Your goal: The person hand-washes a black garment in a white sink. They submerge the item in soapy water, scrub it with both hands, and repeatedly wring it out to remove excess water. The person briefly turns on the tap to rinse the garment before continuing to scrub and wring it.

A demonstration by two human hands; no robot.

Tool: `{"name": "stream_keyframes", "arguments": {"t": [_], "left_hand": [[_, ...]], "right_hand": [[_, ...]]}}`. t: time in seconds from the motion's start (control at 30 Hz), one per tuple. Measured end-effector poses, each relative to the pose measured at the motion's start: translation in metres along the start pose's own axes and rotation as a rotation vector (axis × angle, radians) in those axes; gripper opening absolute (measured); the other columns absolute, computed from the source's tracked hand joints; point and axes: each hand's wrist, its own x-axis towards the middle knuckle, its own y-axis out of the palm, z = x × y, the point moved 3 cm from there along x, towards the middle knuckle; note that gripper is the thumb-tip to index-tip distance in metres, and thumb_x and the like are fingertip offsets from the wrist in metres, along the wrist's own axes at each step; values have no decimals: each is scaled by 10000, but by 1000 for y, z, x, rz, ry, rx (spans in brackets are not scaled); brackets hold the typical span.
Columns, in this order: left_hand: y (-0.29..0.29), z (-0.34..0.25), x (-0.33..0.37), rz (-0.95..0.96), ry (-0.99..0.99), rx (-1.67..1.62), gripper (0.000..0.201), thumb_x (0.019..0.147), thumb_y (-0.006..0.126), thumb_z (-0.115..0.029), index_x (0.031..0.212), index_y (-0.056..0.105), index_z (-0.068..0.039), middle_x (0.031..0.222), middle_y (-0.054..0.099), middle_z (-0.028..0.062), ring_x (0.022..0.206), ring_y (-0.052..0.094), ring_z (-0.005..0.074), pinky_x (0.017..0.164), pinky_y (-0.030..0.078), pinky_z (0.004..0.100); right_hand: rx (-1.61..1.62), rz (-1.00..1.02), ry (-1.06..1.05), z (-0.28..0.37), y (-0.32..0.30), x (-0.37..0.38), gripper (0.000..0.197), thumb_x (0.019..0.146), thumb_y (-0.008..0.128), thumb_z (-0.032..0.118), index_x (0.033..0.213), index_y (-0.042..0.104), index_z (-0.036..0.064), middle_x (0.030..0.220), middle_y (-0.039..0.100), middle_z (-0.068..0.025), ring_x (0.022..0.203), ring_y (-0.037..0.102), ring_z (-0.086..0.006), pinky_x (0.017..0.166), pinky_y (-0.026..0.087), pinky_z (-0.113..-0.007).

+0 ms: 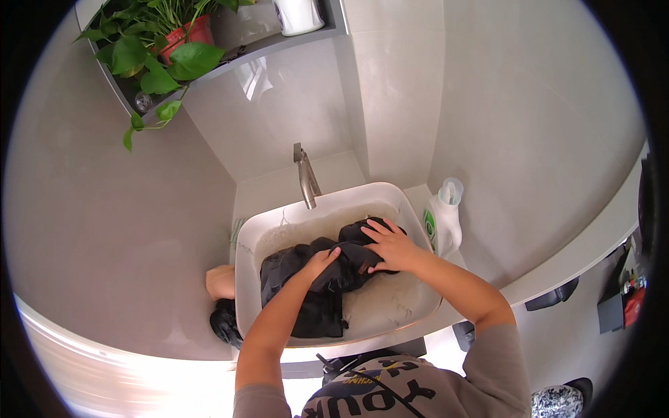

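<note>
Your left hand (323, 264) holds the black cloth (317, 283), its thumb laid over a fold and the other fingers mostly hidden from view. Your right hand (391, 248) is spread fairly wide, palm down on the bunched cloth, with the fingertips toward the back of the sink (390, 301). The cloth lies in folds inside the sink, across its middle and left part, reaching down to its near side.

Just behind the sink stands the tap (307, 180), its spout bent over the rim. A white bottle (447, 221) stands just right of the sink. Just left of it are a beige item (221, 282) and, nearer you, a black bundle (225, 322). Above and behind the sink, a shelf (279, 46) bears a plant (157, 56) in a red pot (195, 35) and a white container (300, 17).
</note>
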Motion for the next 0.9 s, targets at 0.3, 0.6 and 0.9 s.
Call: {"name": "stream_keyframes", "arguments": {"t": [0.3, 0.6, 0.9], "left_hand": [[-32, -38, -63, 182, -465, -735, 417, 987, 434, -315, 1207, 555, 18, 1078, 649, 92, 917, 618, 139, 844, 483, 257], [-69, -126, -104, -505, 352, 770, 478, 902, 519, -412, 1256, 526, -92, 1332, 480, 160, 1258, 418, 343, 1058, 285, 493], [-7, -64, -91, -56, -59, 1002, 941, 671, 540, -780, 1455, 253, -346, 1558, 20, 106, 1392, 5, 468, 969, 67, 772]], "right_hand": [[781, -155, 504, -11, -37, 36, 578, 785, 601, 509, 921, 673, -48, 966, 646, -262, 882, 619, -408, 798, 474, -416], [-107, -135, 703, -44, -8, 40, 664, 785, 584, 520, 1229, 542, 28, 1343, 446, -192, 1268, 386, -329, 1025, 226, -588], [-126, -42, 173, 19, 5, 29, 913, 678, 545, 748, 1416, 377, 236, 1539, 131, -132, 1424, 44, -334, 1008, 58, -735]]}}
